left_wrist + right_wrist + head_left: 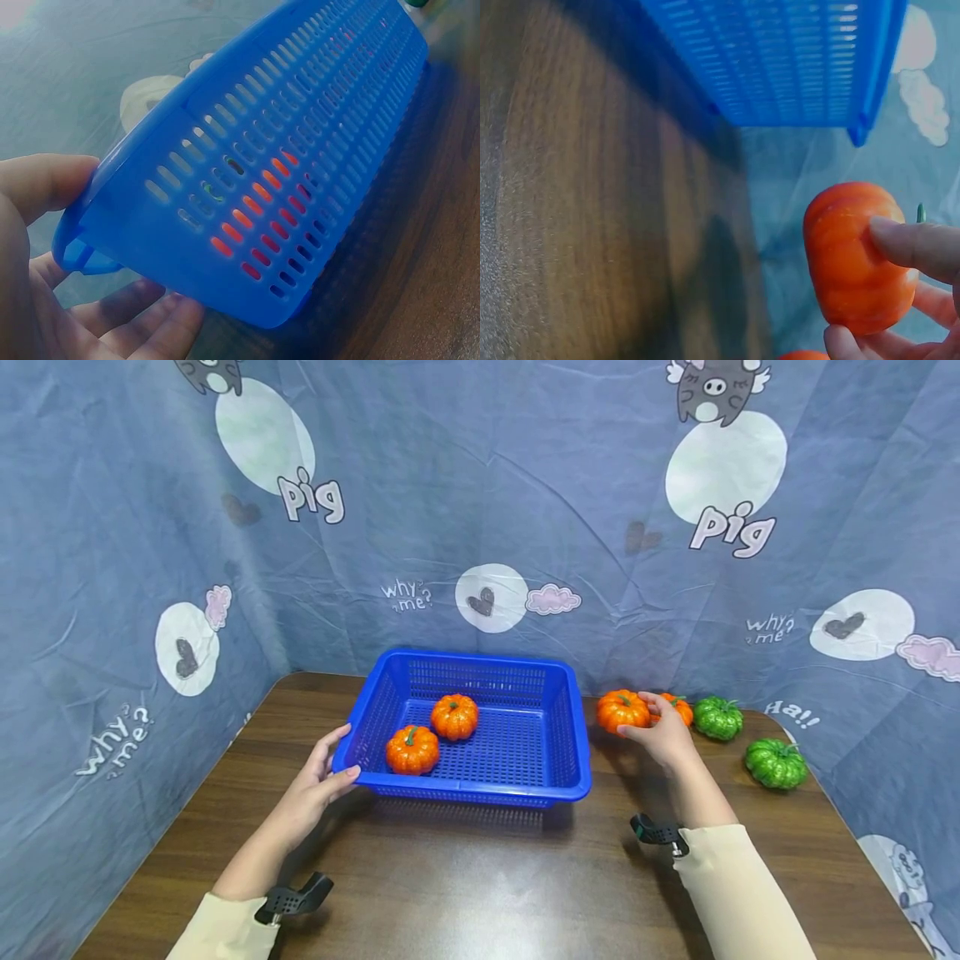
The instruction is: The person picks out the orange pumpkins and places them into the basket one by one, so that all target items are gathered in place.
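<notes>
My left hand (309, 792) grips the front left corner of a blue plastic basket (480, 790), thumb over the rim and fingers below it, as the left wrist view shows. Two small orange pumpkins (412, 750) (454, 717) lie in the left half of the basket. Just right of the basket, my right hand (667, 739) holds another orange pumpkin (619, 712). In the right wrist view its thumb presses one side of that pumpkin (855, 259), with fingers under the other. One more orange pumpkin (682, 710) is partly hidden behind the right hand.
Two green pumpkins (717, 717) (777, 764) sit on the right of the brown wooden table (480, 885). A blue patterned cloth (420, 527) hangs behind the table and along both sides. Each wrist wears a black camera mount (296, 897).
</notes>
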Tool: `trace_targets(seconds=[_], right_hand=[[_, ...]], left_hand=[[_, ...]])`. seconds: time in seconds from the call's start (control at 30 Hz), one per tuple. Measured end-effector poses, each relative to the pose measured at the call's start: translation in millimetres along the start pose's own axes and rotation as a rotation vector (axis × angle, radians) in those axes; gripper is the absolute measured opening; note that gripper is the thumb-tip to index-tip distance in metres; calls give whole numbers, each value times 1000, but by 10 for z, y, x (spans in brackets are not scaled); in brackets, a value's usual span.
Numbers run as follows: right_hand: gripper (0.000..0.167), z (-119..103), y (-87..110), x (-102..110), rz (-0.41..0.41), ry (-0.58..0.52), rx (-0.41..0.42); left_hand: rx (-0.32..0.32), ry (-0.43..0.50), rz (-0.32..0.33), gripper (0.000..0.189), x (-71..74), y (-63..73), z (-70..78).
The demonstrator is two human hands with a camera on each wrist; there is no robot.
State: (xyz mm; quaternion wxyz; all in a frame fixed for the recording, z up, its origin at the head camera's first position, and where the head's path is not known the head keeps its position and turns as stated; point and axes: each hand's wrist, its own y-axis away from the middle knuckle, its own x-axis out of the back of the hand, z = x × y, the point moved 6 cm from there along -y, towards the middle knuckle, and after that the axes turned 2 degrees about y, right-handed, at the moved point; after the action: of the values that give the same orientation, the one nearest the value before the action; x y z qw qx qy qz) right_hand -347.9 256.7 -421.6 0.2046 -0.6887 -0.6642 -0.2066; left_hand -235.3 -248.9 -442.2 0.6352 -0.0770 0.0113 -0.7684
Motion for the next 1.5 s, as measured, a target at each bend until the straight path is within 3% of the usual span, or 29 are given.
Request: trace_targets(seconds=[0.13, 0.5, 0.93, 1.5], right_hand=[[78, -74, 76, 56, -20, 31, 1], [77, -194, 241, 137, -27, -27, 43], [77, -384, 379, 240, -35, 20, 122], [73, -724, 600, 205, -130, 52, 211]], left_hand=[[-5, 4, -1, 65, 1, -3, -1], [-1, -5, -7, 65, 6, -8, -14], [-3, -14, -7, 66, 6, -13, -13], [17, -37, -2, 67, 13, -19, -38]])
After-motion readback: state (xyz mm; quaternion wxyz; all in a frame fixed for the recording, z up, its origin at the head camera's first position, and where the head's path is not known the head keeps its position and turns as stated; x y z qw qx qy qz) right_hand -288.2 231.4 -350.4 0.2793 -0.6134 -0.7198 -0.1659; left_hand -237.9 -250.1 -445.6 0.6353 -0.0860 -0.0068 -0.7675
